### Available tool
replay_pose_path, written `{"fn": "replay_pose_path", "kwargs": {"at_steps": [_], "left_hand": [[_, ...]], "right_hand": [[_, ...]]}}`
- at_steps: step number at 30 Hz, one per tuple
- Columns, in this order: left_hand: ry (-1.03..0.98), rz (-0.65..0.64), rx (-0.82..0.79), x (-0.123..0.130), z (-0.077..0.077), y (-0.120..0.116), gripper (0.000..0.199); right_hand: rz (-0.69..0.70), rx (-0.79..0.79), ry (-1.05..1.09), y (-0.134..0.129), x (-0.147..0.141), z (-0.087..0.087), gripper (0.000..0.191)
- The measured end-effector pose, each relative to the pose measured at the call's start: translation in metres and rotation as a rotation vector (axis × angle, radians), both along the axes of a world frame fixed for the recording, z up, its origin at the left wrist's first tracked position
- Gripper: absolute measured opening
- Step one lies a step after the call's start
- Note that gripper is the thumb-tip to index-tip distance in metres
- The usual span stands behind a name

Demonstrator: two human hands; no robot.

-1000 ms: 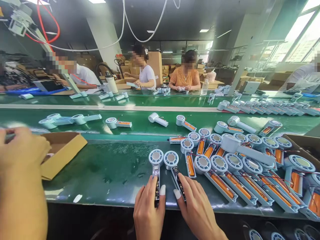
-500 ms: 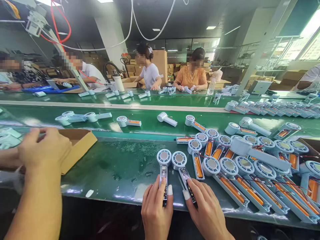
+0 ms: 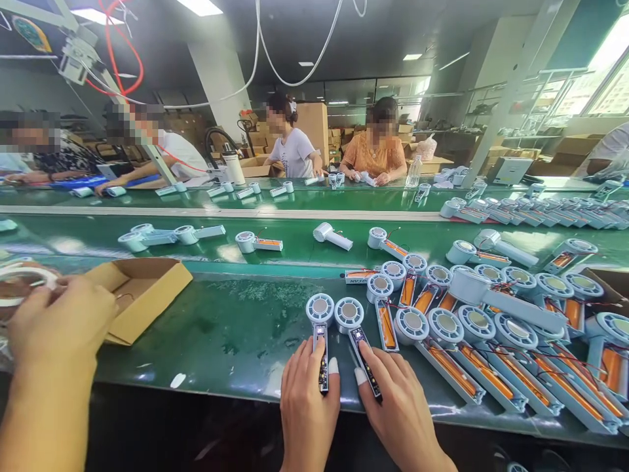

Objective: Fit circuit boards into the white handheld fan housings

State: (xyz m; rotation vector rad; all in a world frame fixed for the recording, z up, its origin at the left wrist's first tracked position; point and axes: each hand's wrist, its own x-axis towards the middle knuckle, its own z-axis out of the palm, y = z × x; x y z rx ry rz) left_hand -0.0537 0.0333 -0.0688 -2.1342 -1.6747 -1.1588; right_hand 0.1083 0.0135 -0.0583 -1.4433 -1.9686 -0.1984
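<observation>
Two light blue handheld fans lie side by side on the green bench, round heads away from me and circuit boards showing in their handles. My left hand [image 3: 308, 393] is closed round the handle of the left fan [image 3: 321, 308], its index finger on the board. The right fan [image 3: 349, 313] lies slanted, and my right hand [image 3: 400, 400] grips its handle, index finger near the top of the board. White covers are on both thumb tips. Just right of them, several fans with orange batteries [image 3: 447, 326] are piled up.
A co-worker's hand [image 3: 63, 314] holds a roll of tape [image 3: 24, 275] at the left, beside an open cardboard box [image 3: 152, 295]. Behind runs a green conveyor belt [image 3: 295, 262] carrying fans. Several people sit across it.
The co-worker's hand at the left has moved left and down, and the tape roll has come into view. Fans on the belt have shifted slightly right. My hands keep their grips.
</observation>
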Motion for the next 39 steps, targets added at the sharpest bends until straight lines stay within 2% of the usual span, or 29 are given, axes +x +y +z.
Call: {"fn": "replay_pose_path", "kwargs": {"at_steps": [12,23,39], "left_hand": [[0.032,0.025,0.032,0.0006,0.001,0.0003,0.038],[0.02,0.027,-0.002,0.0014,0.001,0.0006,0.04],[0.009,0.033,-0.008,0.0016,0.0022,-0.0011,0.04]], "right_hand": [[0.004,0.0,0.007,0.0004,0.0011,-0.0033,0.048],[0.01,0.039,0.02,0.0013,-0.0007,0.0011,0.047],[0.005,0.015,0.025,0.0007,-0.001,0.0001,0.048]]}}
